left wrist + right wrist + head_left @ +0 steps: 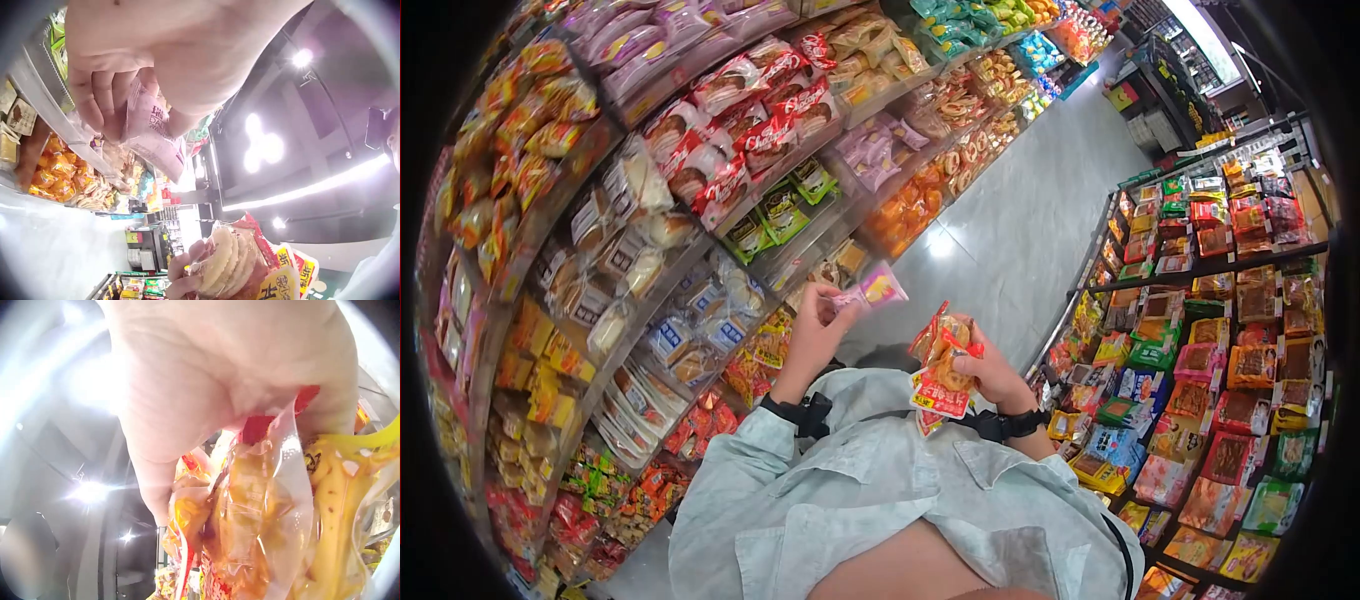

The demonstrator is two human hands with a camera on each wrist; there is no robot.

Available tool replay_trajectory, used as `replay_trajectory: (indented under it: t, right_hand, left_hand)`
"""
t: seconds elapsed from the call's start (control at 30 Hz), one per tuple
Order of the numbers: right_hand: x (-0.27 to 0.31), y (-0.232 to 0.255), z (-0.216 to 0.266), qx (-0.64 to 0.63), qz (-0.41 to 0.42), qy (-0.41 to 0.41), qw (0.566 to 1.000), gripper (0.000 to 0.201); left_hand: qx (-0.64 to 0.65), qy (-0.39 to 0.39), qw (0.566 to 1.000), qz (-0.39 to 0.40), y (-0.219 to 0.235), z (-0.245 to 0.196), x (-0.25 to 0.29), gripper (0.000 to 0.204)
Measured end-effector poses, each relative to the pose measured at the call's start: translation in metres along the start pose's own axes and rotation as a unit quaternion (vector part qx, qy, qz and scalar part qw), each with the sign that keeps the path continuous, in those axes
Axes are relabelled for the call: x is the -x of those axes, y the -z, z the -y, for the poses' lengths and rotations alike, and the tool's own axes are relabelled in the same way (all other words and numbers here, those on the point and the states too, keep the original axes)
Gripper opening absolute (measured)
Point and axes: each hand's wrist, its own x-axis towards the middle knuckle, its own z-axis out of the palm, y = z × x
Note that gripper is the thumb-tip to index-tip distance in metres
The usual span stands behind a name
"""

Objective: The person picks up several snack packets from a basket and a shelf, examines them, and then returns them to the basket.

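My left hand [818, 330] pinches a small pink-purple snack packet [870, 290] between thumb and fingers, beside the left shelves. In the left wrist view the same packet [150, 128] hangs from the left hand [162, 56], with printed characters on it. My right hand [997, 372] grips several clear packets [945, 365] with red and yellow labels, in front of the torso. The right wrist view shows these packets [250, 512] bunched under the right hand [237, 375], their contents yellow-brown. The two hands are apart.
Left shelves hold red-and-white packets [740, 115], green packets [780, 215], purple packets [880, 150] and orange packets [908, 210] in clear-fronted bins. On the right stands a rack of flat packets [1180, 400]. A grey tiled floor [1020, 200] runs between them.
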Motion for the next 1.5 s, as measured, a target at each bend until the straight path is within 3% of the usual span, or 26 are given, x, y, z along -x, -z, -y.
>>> replay_trajectory:
  t: [0.1, 0.2, 0.4, 0.53, 0.63, 0.7, 0.77, 0.87, 0.97, 1.03, 1.17, 1.27, 1.3, 1.5]
  right_hand:
    - [-0.025, 0.014, 0.012, -0.025, 0.011, -0.008, 1.000, 0.070]
    - [-0.057, 0.043, 0.021, -0.043, 0.037, -0.009, 0.998, 0.071]
    - [-0.130, 0.127, 0.075, -0.052, 0.089, 0.007, 0.995, 0.072]
    - [-0.173, 0.196, 0.133, -0.079, 0.125, -0.021, 0.989, 0.073]
    - [-0.188, 0.232, 0.179, -0.086, 0.157, -0.033, 0.983, 0.074]
    - [-0.202, 0.254, 0.200, -0.087, 0.168, -0.037, 0.981, 0.072]
    - [-0.212, 0.273, 0.214, -0.084, 0.166, -0.054, 0.981, 0.072]
    - [-0.223, 0.293, 0.225, -0.096, 0.158, -0.037, 0.982, 0.071]
    - [-0.236, 0.306, 0.224, -0.141, 0.127, -0.059, 0.980, 0.069]
    - [-0.241, 0.309, 0.225, -0.143, 0.121, -0.065, 0.980, 0.068]
    - [-0.247, 0.301, 0.223, -0.135, 0.121, -0.085, 0.980, 0.066]
    - [-0.252, 0.286, 0.223, -0.120, 0.118, -0.098, 0.981, 0.063]
    - [-0.254, 0.280, 0.223, -0.114, 0.113, -0.101, 0.982, 0.062]
    - [-0.256, 0.246, 0.213, -0.070, 0.117, -0.115, 0.984, 0.059]
  left_hand:
    - [-0.008, 0.018, 0.999, -0.044, -0.003, 0.000, -0.033, 0.033]
    - [0.061, 0.020, 0.994, -0.084, -0.023, 0.012, -0.072, 0.031]
    - [0.079, 0.048, 0.993, -0.071, -0.082, 0.019, -0.197, 0.029]
    - [-0.054, 0.049, 0.992, -0.103, -0.120, 0.040, -0.308, 0.030]
    - [-0.020, 0.133, 0.980, -0.149, -0.152, 0.032, -0.363, 0.035]
    - [-0.054, 0.181, 0.973, -0.136, -0.162, 0.037, -0.392, 0.043]
    - [-0.093, 0.214, 0.963, -0.136, -0.167, 0.046, -0.400, 0.052]
    - [-0.123, 0.176, 0.966, -0.146, -0.180, 0.038, -0.388, 0.046]
    - [-0.041, 0.158, 0.983, -0.081, -0.199, 0.004, -0.350, 0.039]
    - [-0.026, 0.168, 0.985, 0.002, -0.216, -0.030, -0.325, 0.037]
    - [0.050, 0.199, 0.974, 0.095, -0.229, -0.036, -0.300, 0.041]
    - [0.033, 0.098, 0.993, 0.060, -0.245, -0.031, -0.304, 0.047]
    - [0.086, 0.111, 0.988, 0.070, -0.247, -0.043, -0.306, 0.048]
    - [0.005, 0.088, 0.996, 0.030, -0.206, -0.041, -0.288, 0.038]
